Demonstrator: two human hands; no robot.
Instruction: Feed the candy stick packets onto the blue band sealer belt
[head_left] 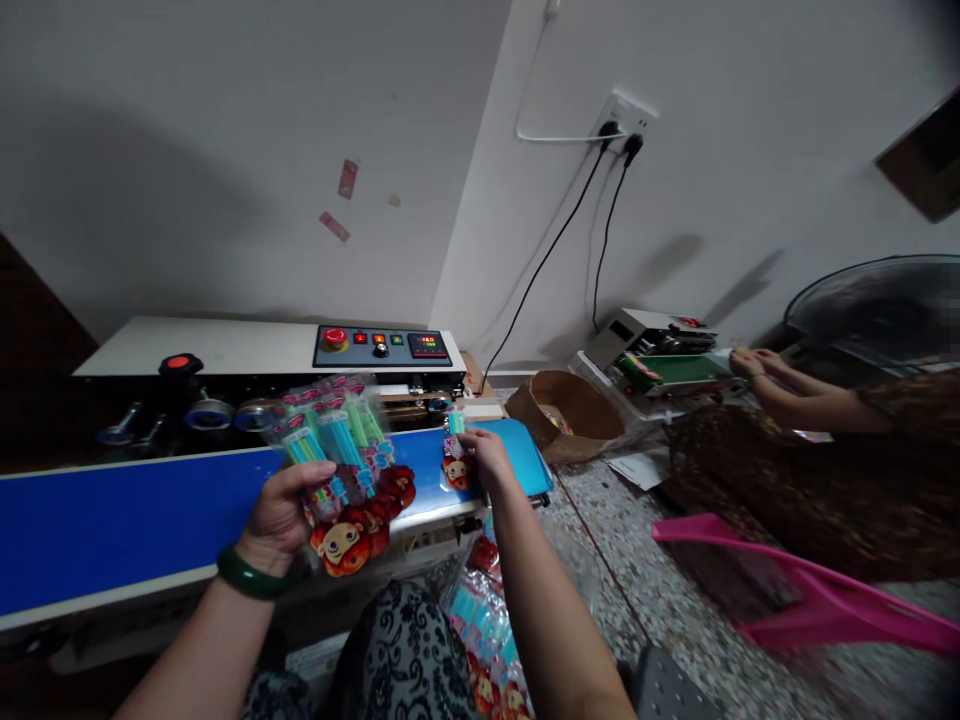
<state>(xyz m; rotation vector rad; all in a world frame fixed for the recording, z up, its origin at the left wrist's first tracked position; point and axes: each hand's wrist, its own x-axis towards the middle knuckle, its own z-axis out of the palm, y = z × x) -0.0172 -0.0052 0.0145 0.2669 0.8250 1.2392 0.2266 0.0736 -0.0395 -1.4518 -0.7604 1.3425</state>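
Note:
Wrapped round a fanned bunch of clear plastic packets (341, 450) is my left hand (281, 510), closed, with a green bangle on the wrist. Each packet holds blue or green sticks and carries a red-haired cartoon head at its lower end. My right hand (484, 455) pinches a single packet (456, 462) of the same kind, low over the right part of the blue conveyor belt (150, 510). Behind the belt stands a white sealing machine (217, 340) with a control panel (382, 346) and lit digits. Whether the single packet touches the belt I cannot tell.
More packets lie in a clear bag (487, 610) below my right forearm. A brown carton (562, 415) stands right of the belt. Farther right, another person's hands (750, 362) work beside a second machine (652, 345), near a fan (877, 300) and a pink plastic stool (817, 590).

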